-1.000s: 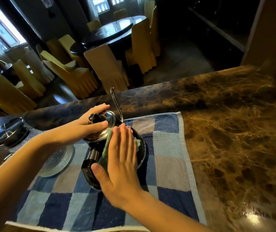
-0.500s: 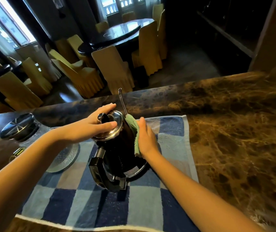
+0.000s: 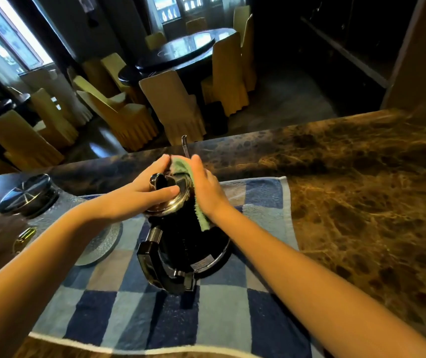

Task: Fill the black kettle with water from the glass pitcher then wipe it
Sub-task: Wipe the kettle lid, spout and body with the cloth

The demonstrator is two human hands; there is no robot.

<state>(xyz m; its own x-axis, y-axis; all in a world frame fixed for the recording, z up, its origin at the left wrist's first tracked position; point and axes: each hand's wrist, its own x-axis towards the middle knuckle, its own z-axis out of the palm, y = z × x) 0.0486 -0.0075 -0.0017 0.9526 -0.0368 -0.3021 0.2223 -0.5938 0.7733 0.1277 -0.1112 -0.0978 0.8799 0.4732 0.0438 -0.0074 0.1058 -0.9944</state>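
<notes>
The black kettle [image 3: 183,236] stands upright on a blue checked towel [image 3: 134,316], its black handle toward me and its thin spout rising behind the hands. My left hand [image 3: 142,192] presses down on the kettle's shiny metal lid [image 3: 173,202], fingers over the knob. My right hand [image 3: 206,187] holds a green cloth [image 3: 194,187] flat against the kettle's upper right side, near the base of the spout. The glass pitcher [image 3: 51,215], with a dark metal lid, stands to the left, partly behind my left forearm.
The brown marble counter [image 3: 361,202] stretches to the right of the towel. Its far edge drops off to a dining room with a round table [image 3: 186,50] and several yellow covered chairs.
My right hand has slid the green cloth from the kettle's near side round its right side up to the top by the spout. My left hand stays on the lid.
</notes>
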